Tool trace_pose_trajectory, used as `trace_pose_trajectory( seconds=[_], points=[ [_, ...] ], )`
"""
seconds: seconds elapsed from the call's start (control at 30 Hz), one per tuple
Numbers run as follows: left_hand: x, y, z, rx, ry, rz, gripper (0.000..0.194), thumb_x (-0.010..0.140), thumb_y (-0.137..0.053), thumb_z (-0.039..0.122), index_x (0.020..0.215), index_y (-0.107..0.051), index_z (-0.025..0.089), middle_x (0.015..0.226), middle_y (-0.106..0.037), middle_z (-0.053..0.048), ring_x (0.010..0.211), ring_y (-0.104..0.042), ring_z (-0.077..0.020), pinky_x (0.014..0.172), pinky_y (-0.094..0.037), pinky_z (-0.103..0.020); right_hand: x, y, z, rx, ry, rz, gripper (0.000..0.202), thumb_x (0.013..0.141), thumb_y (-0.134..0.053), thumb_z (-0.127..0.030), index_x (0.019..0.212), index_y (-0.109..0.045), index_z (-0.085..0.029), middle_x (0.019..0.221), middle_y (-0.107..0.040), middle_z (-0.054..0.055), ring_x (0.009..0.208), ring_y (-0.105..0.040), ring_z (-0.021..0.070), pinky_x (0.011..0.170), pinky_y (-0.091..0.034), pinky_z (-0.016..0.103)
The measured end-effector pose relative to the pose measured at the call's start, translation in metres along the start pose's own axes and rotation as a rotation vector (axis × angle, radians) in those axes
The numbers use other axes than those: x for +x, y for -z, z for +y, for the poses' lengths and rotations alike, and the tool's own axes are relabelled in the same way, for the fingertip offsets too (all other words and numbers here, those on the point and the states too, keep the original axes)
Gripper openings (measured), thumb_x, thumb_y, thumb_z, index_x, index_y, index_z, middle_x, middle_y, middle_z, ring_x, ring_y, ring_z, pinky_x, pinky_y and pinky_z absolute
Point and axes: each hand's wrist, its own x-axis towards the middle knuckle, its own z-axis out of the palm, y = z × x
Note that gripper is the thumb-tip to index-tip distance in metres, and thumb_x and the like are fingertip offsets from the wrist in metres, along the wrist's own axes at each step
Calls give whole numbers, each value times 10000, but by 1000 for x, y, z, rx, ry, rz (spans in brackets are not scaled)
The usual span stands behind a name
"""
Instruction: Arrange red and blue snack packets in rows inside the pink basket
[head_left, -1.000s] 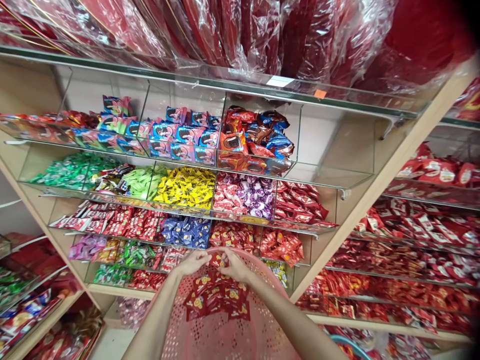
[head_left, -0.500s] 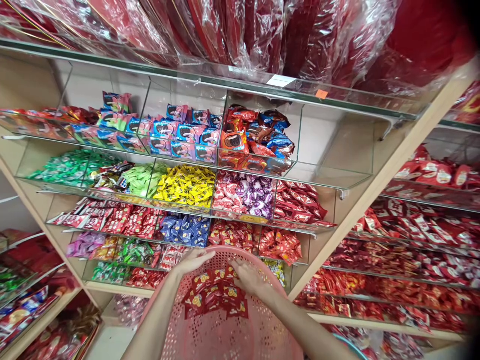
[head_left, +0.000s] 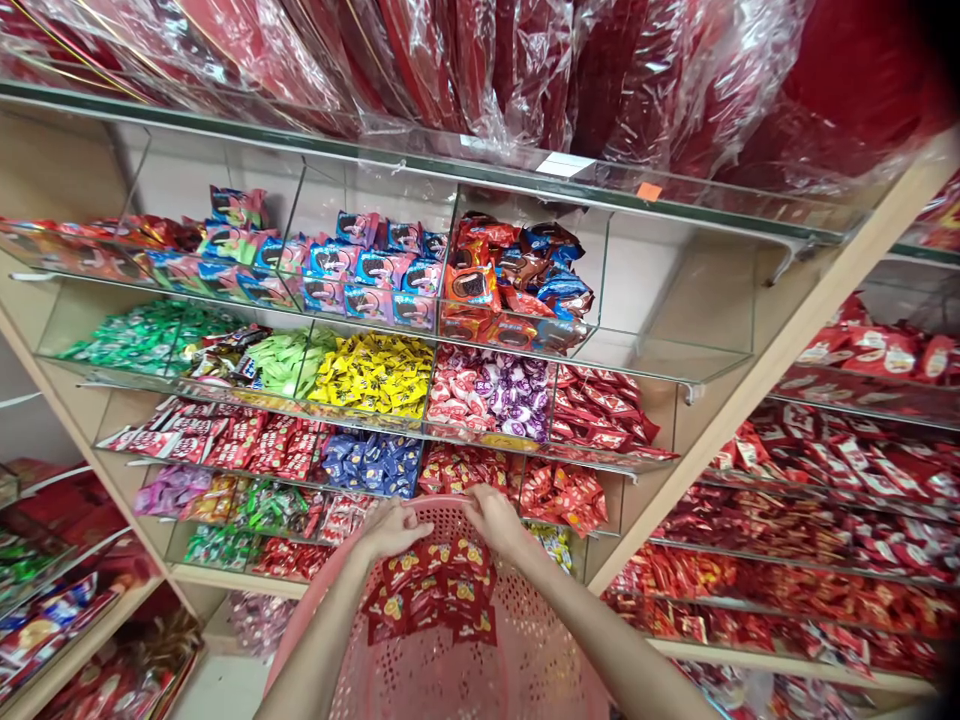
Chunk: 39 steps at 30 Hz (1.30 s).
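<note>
A pink perforated plastic basket [head_left: 420,685] is tilted below me, its far rim near the lower shelves. Red candy packets [head_left: 431,590] with yellow-orange pictures lie in a cluster on its far inner wall. My left hand [head_left: 391,530] is curled over the far rim, thumb inside, closed on it. Just to its right, my right hand [head_left: 493,518] has its fingers bent over the same rim, also closed. The fingertips beyond the rim are partly hidden.
Glass-fronted shelves ahead hold yellow candies [head_left: 375,375], blue packets [head_left: 371,462], red packets [head_left: 465,470] and cookie packs [head_left: 367,268]. Red plastic-wrapped goods [head_left: 450,60] sit above. A wooden upright [head_left: 780,360] divides off more shelves at right.
My right hand has moved from the packets inside the basket up to the far rim. My left hand has curled its fingers more. The packets stay in the basket.
</note>
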Motion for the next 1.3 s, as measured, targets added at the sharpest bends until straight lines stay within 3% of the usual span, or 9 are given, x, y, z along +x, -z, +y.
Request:
trace_pose_trajectory(
  seconds=[0.07,0.23,0.43,0.63,0.83,1.03,1.17,1.3],
  points=[
    [-1,1,2,4,9,-6,556,658,-382,711,629,-609,205,832,-562,-23,824,-505,-198,744,-347,-294,21,2,3,-6,-77,24,182,826,-422,-261,937,-539,-177,912,-599,70,819,-559,155,655,-363,230],
    [-3,4,5,-31,22,-7,517,663,-418,682,616,-598,200,832,-566,-15,866,-501,-194,784,-345,-288,60,-11,17,-65,-394,-115,177,746,-539,-294,861,-589,-168,896,-640,97,844,-597,196,623,-365,241],
    [-3,3,2,-68,21,-8,495,670,-435,664,611,-578,194,830,-577,-15,910,-497,-206,807,-343,-301,75,-25,24,-78,-491,-151,272,632,-658,-327,825,-626,-138,888,-656,135,812,-623,244,567,-391,254],
    [-2,1,1,-60,37,-3,482,670,-442,654,617,-582,195,849,-568,-13,902,-495,-198,824,-338,-304,70,-27,22,-108,-456,-67,207,767,-506,-228,898,-622,-118,939,-637,169,890,-606,223,672,-401,261],
    [-1,1,0,-73,19,-6,471,681,-440,642,601,-572,197,795,-580,-3,873,-507,-198,810,-341,-301,61,-16,22,-79,-436,38,287,850,-341,-182,863,-625,-146,809,-651,133,801,-617,186,634,-375,231],
    [0,4,-1,-114,3,-7,381,734,-435,531,637,-595,199,820,-605,-18,882,-514,-207,806,-348,-315,41,-1,13,323,-235,217,343,877,-284,-338,866,-580,-166,714,-622,68,646,-582,155,592,-388,227],
    [3,6,-3,-213,-25,-29,454,810,-300,507,737,-636,210,864,-637,-27,865,-537,-197,824,-355,-325,21,-3,0,648,-116,138,303,848,-337,-426,795,-511,-183,645,-573,19,561,-539,134,538,-405,224],
    [5,5,-7,-370,59,-31,558,815,-234,574,938,-649,220,1106,-608,-53,1062,-488,-240,929,-296,-358,2,-18,-6,810,-79,-41,297,826,-378,-454,706,-460,-195,598,-528,-17,505,-501,109,493,-385,211]
  ],
)
